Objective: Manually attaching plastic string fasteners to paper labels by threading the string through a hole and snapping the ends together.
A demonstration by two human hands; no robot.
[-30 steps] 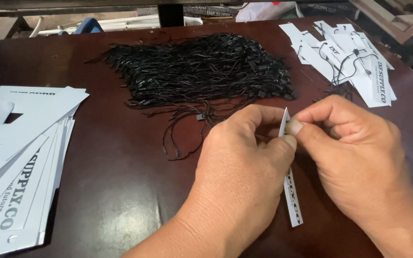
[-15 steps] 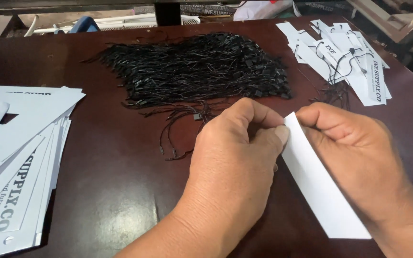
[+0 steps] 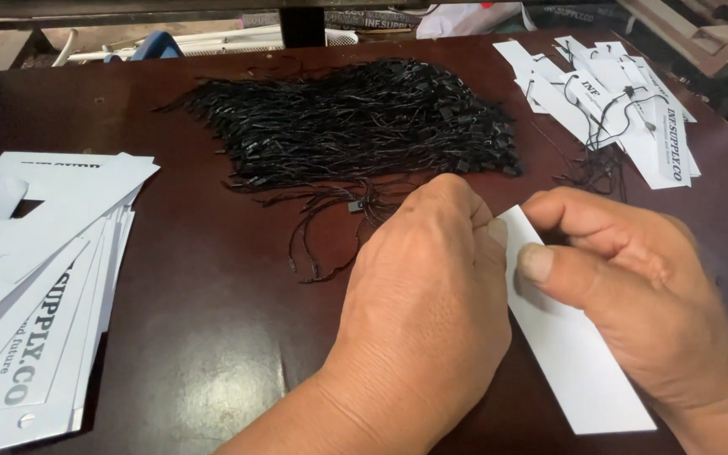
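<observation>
A white paper tag [image 3: 579, 362] lies slanted between both hands over the dark wooden table [image 3: 204, 337]. My right hand [image 3: 634, 278] pinches its upper end with thumb on top. My left hand [image 3: 427, 320] is curled at the same end, fingertips against the tag's top edge, and its back hides what the fingers do. A big heap of black string loops [image 3: 355, 122] lies just beyond the hands. Loose black strings [image 3: 322, 227] trail from the heap toward my left hand.
A fanned stack of white printed tags [image 3: 35, 278] covers the table's left side. At the far right lies a pile of tags with black strings attached [image 3: 612, 105]. Clutter and a blue object [image 3: 157, 42] sit beyond the table's far edge.
The tag has turned from edge-on to flat, showing its blank white face. Both hands stayed together at its upper end, and my right thumb now rests on top.
</observation>
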